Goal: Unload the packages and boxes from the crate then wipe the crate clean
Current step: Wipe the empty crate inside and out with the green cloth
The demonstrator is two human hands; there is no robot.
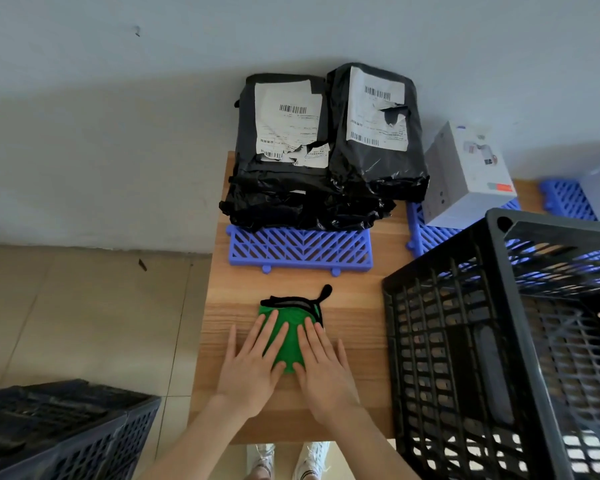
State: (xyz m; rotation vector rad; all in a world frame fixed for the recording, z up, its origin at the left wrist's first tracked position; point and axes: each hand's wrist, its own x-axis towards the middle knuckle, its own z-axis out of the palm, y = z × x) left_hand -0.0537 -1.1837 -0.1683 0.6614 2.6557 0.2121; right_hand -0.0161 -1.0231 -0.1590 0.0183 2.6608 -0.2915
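Note:
A green cloth point(289, 336) with black trim lies flat on the wooden table point(354, 306). My left hand point(253, 362) and my right hand point(323, 365) press on it side by side, fingers straight. The black slatted crate point(506, 341) stands at the table's right side, and nothing shows inside it. Black plastic packages point(326, 157) with white shipping labels are stacked against the wall on a blue grid mat point(298, 249). A white box point(468, 174) sits on another blue mat point(426, 233) to their right.
A second dark crate point(59, 431) stands on the tiled floor at the lower left. A third blue mat point(568, 199) lies at the far right behind the crate. The grey wall runs along the table's far edge. My shoes point(288, 459) show under the near edge.

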